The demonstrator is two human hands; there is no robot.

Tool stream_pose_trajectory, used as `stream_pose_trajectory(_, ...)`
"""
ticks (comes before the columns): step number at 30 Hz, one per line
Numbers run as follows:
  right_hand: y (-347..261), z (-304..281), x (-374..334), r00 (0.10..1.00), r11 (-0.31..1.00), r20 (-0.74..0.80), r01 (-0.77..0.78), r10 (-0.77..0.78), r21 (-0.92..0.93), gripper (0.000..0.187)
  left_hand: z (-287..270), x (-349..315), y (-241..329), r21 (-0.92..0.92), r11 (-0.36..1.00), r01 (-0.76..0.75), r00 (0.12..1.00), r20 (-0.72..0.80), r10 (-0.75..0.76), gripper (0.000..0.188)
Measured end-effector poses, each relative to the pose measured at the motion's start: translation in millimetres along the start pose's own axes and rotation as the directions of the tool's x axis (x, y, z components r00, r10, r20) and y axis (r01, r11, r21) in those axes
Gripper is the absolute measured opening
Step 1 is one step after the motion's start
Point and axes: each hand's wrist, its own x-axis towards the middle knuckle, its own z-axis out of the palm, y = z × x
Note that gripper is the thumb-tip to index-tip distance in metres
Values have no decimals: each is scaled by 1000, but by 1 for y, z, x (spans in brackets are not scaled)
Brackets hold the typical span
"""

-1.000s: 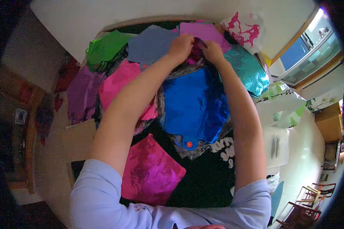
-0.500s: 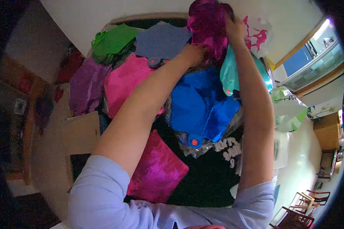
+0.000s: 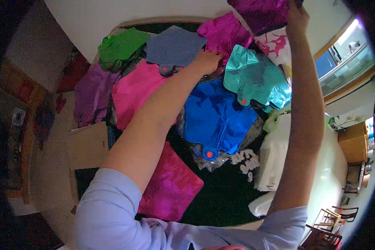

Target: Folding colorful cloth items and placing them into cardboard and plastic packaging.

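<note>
Flat, uninflated foil balloons lie in piles by colour. My right hand, far right, is closed on the edge of a dark magenta foil balloon, held up and partly cut off by the frame's top. My left hand rests at the lower edge of a magenta foil pile, its fingers extended over it. Close to that hand are a grey-blue foil pile, a teal foil pile and a blue foil pile with a round tab marked by a red dot.
Green, purple and pink foil piles are on the left. A single magenta foil balloon lies nearer me on the dark surface. White plastic bags and white curled strips lie to the right.
My right hand has moved up and right, lifting a dark magenta balloon off the magenta pile. The pile and the teal foil now show more fully; my left hand stays about the same place.
</note>
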Motion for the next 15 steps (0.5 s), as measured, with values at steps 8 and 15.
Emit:
stream_pose_trajectory(8,-27,-71,9,983,949,89,180,-162,-259,41,1,4,4,7,1000,-31,999,-19,31,43)
stream_pose_trajectory(15,12,-75,-143,733,831,667,284,134,-478,30,-32,-42,45,-66,987,-144,950,-290,119,45)
